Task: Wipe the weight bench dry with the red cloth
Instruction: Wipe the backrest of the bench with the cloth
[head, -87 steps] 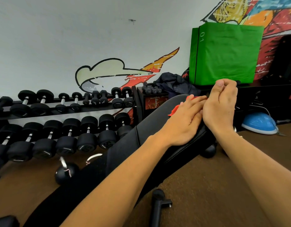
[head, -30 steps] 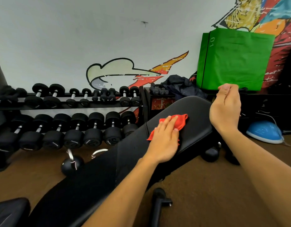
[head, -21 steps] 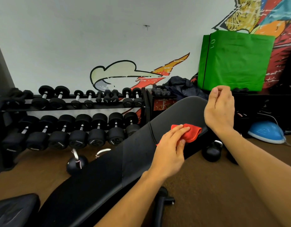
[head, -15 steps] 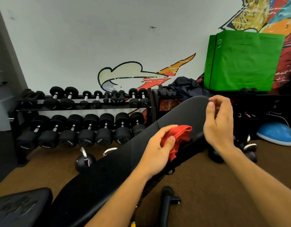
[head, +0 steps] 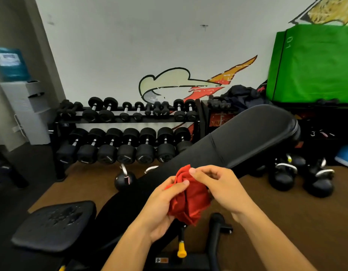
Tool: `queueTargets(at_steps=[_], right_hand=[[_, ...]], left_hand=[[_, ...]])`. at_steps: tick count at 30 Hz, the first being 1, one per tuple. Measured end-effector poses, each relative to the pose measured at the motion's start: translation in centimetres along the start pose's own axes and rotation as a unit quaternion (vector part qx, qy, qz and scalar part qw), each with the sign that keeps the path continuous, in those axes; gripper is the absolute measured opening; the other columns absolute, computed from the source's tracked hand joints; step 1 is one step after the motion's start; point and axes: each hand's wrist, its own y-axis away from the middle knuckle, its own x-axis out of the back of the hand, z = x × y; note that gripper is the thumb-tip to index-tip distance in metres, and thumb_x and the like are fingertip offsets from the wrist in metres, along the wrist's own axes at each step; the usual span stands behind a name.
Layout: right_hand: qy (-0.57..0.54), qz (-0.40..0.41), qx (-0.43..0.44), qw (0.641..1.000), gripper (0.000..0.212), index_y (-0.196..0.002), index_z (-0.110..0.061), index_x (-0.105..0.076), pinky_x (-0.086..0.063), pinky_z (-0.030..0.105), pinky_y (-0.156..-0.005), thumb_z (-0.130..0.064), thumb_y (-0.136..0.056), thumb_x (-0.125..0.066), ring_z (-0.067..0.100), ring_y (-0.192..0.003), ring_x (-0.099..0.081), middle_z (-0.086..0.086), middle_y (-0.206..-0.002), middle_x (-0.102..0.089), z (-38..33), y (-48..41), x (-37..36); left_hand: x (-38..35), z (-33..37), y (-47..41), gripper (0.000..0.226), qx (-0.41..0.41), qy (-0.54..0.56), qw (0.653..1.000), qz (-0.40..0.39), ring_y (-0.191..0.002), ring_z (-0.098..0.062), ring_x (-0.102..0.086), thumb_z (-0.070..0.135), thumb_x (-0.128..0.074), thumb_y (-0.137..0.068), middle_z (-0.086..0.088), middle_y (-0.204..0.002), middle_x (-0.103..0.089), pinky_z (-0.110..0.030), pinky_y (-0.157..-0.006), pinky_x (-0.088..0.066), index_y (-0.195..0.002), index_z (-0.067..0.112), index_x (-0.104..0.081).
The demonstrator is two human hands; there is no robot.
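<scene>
A black weight bench (head: pixel 247 137), backrest inclined toward a rack of dumbbells (head: pixel 126 133), stretches across a gym floor, its separate seat pad (head: pixel 55 223) at lower left beaded with droplets. Above the bench's lower end, the left hand (head: pixel 161 208) and the right hand (head: pixel 222 184) bunch the red cloth (head: pixel 188 200) between them; each grip is closed on the fabric, thumbs and fingertips pinching its folds, and the cloth hangs clear of the padding. Refolding looks to be the step in hand: done well, it likely means turning a drier face outward and flattening the cloth into a broad pad before pressing it on the wet seat pad, which still appears unwiped. Half a second earlier the left hand alone held the cloth at the backrest's edge while the right hovered apart; now both hands have drawn nearer the body, and the seat pad fills more of the view.
</scene>
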Motion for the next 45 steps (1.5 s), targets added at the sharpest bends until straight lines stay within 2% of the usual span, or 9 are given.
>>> queueTargets(at_steps=[5,9,18,21,25,30,37,43,45], right_hand=[[-0.079,-0.051,-0.107,0.990,0.018,-0.091,-0.012,-0.080,-0.053,0.031,-0.076,-0.030,-0.091,-0.074,0.016,-0.087,-0.071,0.007,-0.092,-0.078,0.7,0.5,-3.1],[-0.096,-0.082,-0.054,0.991,0.022,-0.096,-0.007,-0.079,-0.050,0.031,-0.077,-0.027,-0.087,-0.076,0.015,-0.087,-0.066,0.004,-0.091,-0.075,1.8,1.7,-5.4],[0.118,-0.061,0.061,0.989,0.018,-0.087,-0.037,-0.077,-0.056,0.030,-0.077,-0.019,-0.087,-0.081,0.012,-0.084,-0.071,-0.008,-0.092,-0.075,4.9,2.6,-5.3],[0.165,-0.098,0.038,0.981,0.016,-0.087,-0.039,-0.074,-0.056,0.034,-0.081,-0.024,-0.088,-0.080,0.011,-0.088,-0.069,-0.011,-0.094,-0.073,5.3,2.3,-4.5],[0.139,-0.160,-0.020,0.977,0.002,-0.091,-0.036,-0.072,-0.058,0.037,-0.079,-0.036,-0.092,-0.073,0.009,-0.083,-0.069,-0.006,-0.091,-0.073,5.7,1.2,-4.2],[0.013,-0.071,-0.055,0.996,0.030,-0.098,-0.039,-0.070,-0.063,0.044,-0.063,-0.058,-0.076,-0.074,0.020,-0.071,-0.072,-0.003,-0.094,-0.074,6.2,-0.2,-7.0],[-0.019,-0.148,-0.088,0.985,0.062,-0.123,-0.051,-0.060,-0.060,0.042,-0.091,-0.075,-0.068,-0.078,0.005,-0.106,-0.071,-0.019,-0.116,-0.073,6.2,1.2,-10.2],[-0.024,-0.062,-0.076,0.995,0.008,-0.096,-0.022,-0.076,-0.059,0.043,-0.081,-0.021,-0.089,-0.077,0.017,-0.082,-0.071,0.006,-0.087,-0.077,6.2,3.1,-10.5],[-0.091,-0.087,-0.121,0.985,0.008,-0.094,-0.010,-0.077,-0.054,0.037,-0.077,-0.010,-0.089,-0.072,0.025,-0.081,-0.065,0.018,-0.089,-0.074,5.8,3.5,-9.7]], left_hand=[[2.8,-0.4,3.3,0.031,-0.005,0.010,1.000,0.020,-0.120,-0.036,-0.067,0.019,-0.062,-0.095,-0.018,-0.124,-0.072,-0.053,-0.106,-0.050,-0.126,0.016,-0.070],[4.2,-0.9,4.8,0.037,0.016,0.146,0.989,0.021,-0.117,-0.033,-0.070,0.028,-0.057,-0.094,-0.018,-0.127,-0.071,-0.048,-0.093,-0.058,-0.125,0.016,-0.074],[5.3,-3.3,2.1,0.033,0.114,0.218,0.966,0.076,-0.086,-0.032,-0.073,0.028,-0.060,-0.091,-0.021,-0.100,-0.073,-0.044,-0.079,-0.061,-0.097,0.003,-0.080],[5.5,-3.5,0.6,0.031,0.134,0.235,0.957,0.105,-0.092,-0.034,-0.064,0.030,-0.066,-0.089,-0.021,-0.099,-0.065,-0.046,-0.094,-0.052,-0.104,0.003,-0.071],[6.5,-2.9,-1.1,0.033,0.115,0.263,0.950,0.125,-0.084,-0.027,-0.063,0.030,-0.066,-0.091,-0.018,-0.096,-0.067,-0.042,-0.087,-0.050,-0.111,0.003,-0.070],[6.5,-2.2,-1.2,0.035,0.082,0.254,0.955,0.127,-0.076,-0.024,-0.068,0.030,-0.062,-0.096,-0.018,-0.092,-0.069,-0.039,-0.082,-0.055,-0.107,0.000,-0.073],[6.0,-1.6,0.6,0.038,0.045,0.193,0.964,0.180,-0.091,-0.036,-0.076,0.034,-0.056,-0.099,-0.024,-0.106,-0.076,-0.043,-0.078,-0.057,-0.105,0.005,-0.080],[5.2,-2.7,2.2,0.046,0.027,0.186,0.966,0.179,-0.114,-0.038,-0.070,0.037,-0.056,-0.095,-0.021,-0.123,-0.072,-0.046,-0.090,-0.059,-0.130,0.008,-0.068],[5.2,-2.7,2.7,0.053,0.017,0.203,0.966,0.158,-0.123,-0.034,-0.065,0.040,-0.055,-0.094,-0.015,-0.128,-0.071,-0.047,-0.105,-0.051,-0.136,0.009,-0.063]])
